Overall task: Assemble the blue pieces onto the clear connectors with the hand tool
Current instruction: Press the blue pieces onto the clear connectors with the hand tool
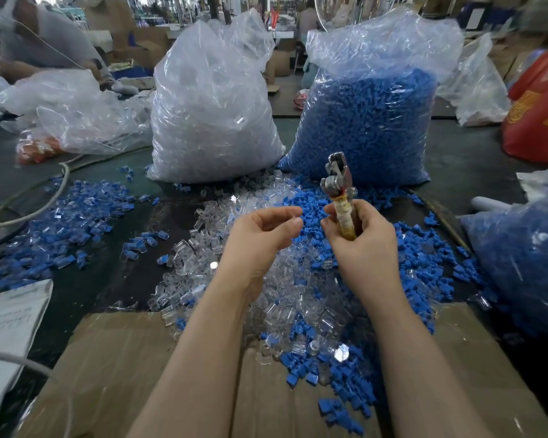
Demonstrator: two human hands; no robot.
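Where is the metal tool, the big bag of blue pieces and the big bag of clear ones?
hand tool [337, 175], head view, on its metal head.
bag of blue pieces [367, 128], head view, on its blue-filled front.
bag of clear connectors [209, 121], head view, on its front.

Blue pieces [424, 257], clear connectors [203, 245], a silver, yellow-handled hand tool [340, 197], brown cardboard [114, 368].

**Hidden, cropped and blurred**

The hand tool [339, 197] disappears into the right hand [359, 245], its lower handle hidden. Whether the left hand [260, 235] pinches anything is unclear. The blue sack [525, 257] is cropped at right; the background is blurred.
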